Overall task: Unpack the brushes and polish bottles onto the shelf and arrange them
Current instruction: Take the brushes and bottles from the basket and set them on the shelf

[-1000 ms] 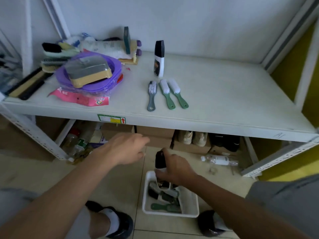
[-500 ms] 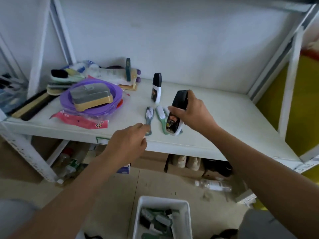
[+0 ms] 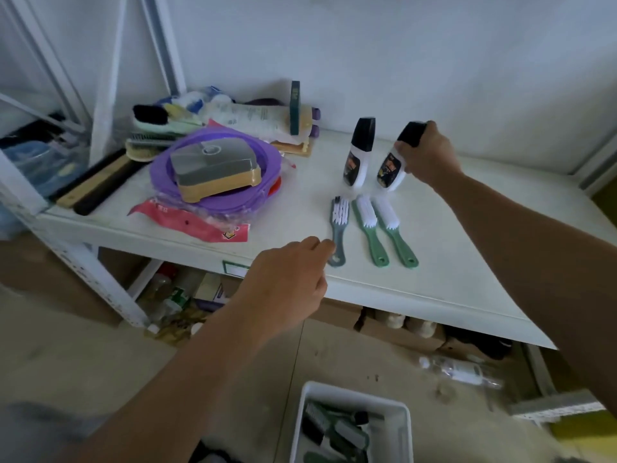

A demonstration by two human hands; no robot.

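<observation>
Right grip (image 3: pixel 424 152) clasping polish bottle (image 3: pixel 390 170) — left grip (image 3: pixel 287 282) loosely curled, empty — white shelf (image 3: pixel 467 248), pale wall (image 3: pixel 400 55)

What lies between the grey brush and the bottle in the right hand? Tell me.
In the head view, the first polish bottle and two green brushes lie between the grey brush and the bottle that the right hand holds.

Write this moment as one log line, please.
right hand: holds second polish bottle | beside first polish bottle | left hand: empty

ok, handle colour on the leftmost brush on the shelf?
Grey; the leftmost brush differs from the two green-handled brushes beside it. Head view.
</observation>
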